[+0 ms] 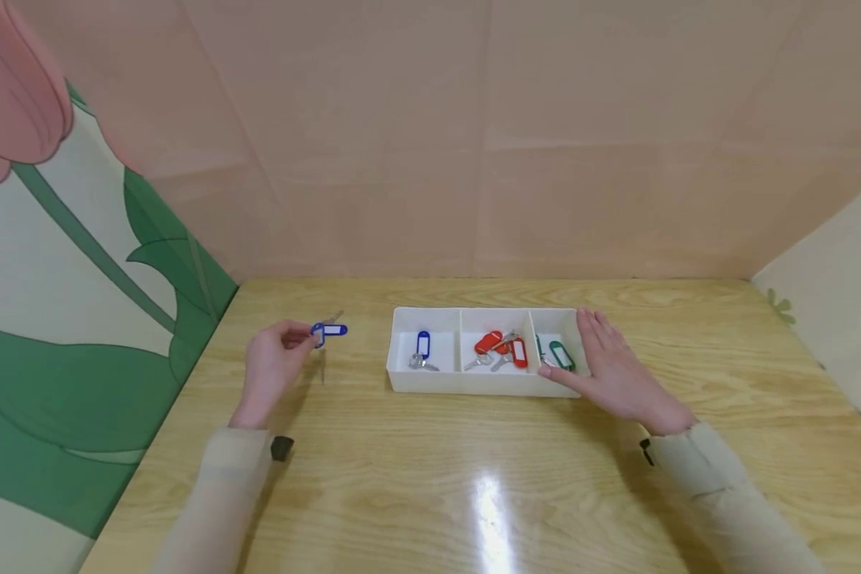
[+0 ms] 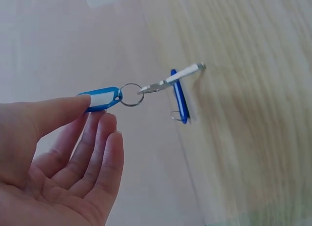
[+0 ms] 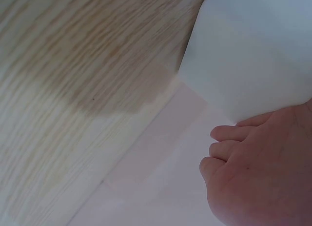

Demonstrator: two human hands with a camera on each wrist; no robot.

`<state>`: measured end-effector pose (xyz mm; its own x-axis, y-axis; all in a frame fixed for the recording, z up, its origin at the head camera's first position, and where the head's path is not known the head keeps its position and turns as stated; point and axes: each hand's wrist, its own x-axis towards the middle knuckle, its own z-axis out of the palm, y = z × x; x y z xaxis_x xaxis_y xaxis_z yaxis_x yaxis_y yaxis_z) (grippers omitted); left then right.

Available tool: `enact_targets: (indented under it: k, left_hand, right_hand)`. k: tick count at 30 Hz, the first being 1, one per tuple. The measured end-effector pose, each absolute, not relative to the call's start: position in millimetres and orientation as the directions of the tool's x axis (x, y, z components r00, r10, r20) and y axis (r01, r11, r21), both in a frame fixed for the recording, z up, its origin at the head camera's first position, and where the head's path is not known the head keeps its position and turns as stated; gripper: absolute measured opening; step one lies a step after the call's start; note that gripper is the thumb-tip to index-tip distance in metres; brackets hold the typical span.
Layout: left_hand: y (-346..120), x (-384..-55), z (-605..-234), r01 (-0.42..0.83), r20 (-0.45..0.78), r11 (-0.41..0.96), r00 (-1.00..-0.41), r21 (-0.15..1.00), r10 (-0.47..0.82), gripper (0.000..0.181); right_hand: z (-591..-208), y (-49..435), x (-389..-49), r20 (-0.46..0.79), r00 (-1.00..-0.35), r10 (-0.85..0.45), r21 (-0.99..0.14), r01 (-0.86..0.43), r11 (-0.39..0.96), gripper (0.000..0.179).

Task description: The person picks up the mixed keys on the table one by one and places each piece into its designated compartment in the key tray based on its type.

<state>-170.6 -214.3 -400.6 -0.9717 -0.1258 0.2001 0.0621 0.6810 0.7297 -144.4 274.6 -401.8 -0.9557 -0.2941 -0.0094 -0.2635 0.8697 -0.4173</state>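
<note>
My left hand (image 1: 276, 363) pinches a blue key tag (image 2: 101, 99) between thumb and fingers. From the tag a metal ring (image 2: 131, 95) and a key (image 1: 323, 373) hang down. Just beyond, a second blue key tag (image 1: 335, 329) lies on the table with its own key. A white box (image 1: 484, 384) with three compartments stands to the right of this hand. At the box's right end rests my right hand (image 1: 620, 379), fingers straight along the outer wall (image 3: 243, 55) and thumb stretched over the front rim.
In the box's left compartment lies a blue-tagged key (image 1: 423, 344). Several red-tagged keys (image 1: 519, 352) fill the middle one, and green key tags (image 1: 561, 355) sit in the right one. The wooden table (image 1: 373, 486) meets a pinkish backdrop (image 1: 473, 199) behind.
</note>
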Motion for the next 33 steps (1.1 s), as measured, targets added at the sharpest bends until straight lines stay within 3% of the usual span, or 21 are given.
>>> enact_targets:
  k: [33]
  left_hand:
    - [-190.4, -169.8, -390.3, 0.085, 0.228, 0.629, -0.962, 0.773, -0.151, 0.02]
  right_hand:
    - [-402.9, 274.4, -146.6, 0.0, -0.952, -0.306, -0.42, -0.278, 0.864, 0.114]
